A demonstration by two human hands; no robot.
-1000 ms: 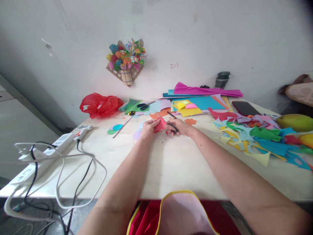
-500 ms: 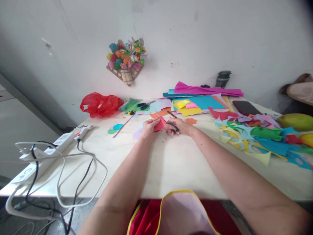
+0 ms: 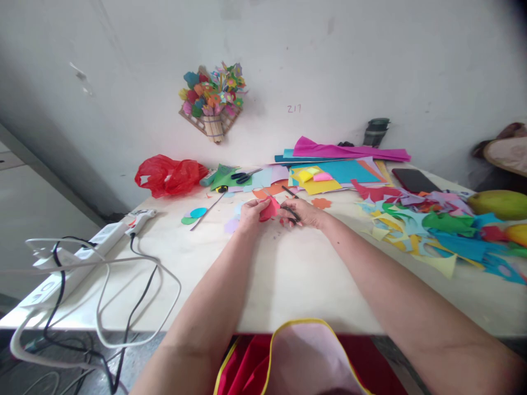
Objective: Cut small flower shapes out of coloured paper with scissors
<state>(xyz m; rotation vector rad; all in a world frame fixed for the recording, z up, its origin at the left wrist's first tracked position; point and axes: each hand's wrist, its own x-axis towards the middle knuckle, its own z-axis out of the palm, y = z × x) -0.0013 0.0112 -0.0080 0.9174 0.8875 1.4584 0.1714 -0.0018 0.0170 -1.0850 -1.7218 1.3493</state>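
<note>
Red paper point(image 3: 268, 210) sits mid-table, pinched btwn thumb & fingers of L hand point(image 3: 251, 213). R hand point(image 3: 303, 213) is just beside it, fingers wrapped round the dark handles of scissors point(image 3: 293, 215); blades point twd the paper's R edge, but can't tell if they touch it. Both hands are low over the pale table point(image 3: 304, 285), forearms coming in from the near side.

Close behind R hand: a thin dark rod point(image 3: 289, 192) & an orange sheet point(image 3: 269, 191). An orange flower cutout point(image 3: 321, 203) lies just R of the rod. L of L hand: blue disc point(image 3: 198, 213) overlapping a green disc point(image 3: 188, 221), w/ a thin strip point(image 3: 208, 211) alongside.

Far L, a red plastic bag point(image 3: 168, 176); nr it a 2nd pair of scissors w/ dark handles point(image 3: 242, 178) on green paper point(image 3: 223, 179). Back centre-R: yellow sheet point(image 3: 319, 187) w/ small yellow & pink pcs on top, magenta sheet point(image 3: 349, 151) behind. R side: phone point(image 3: 415, 181), big multicol. scrap pile point(image 3: 448, 226), green fruit point(image 3: 499, 205). Front L: white power strip point(image 3: 78, 262) & cables.
</note>
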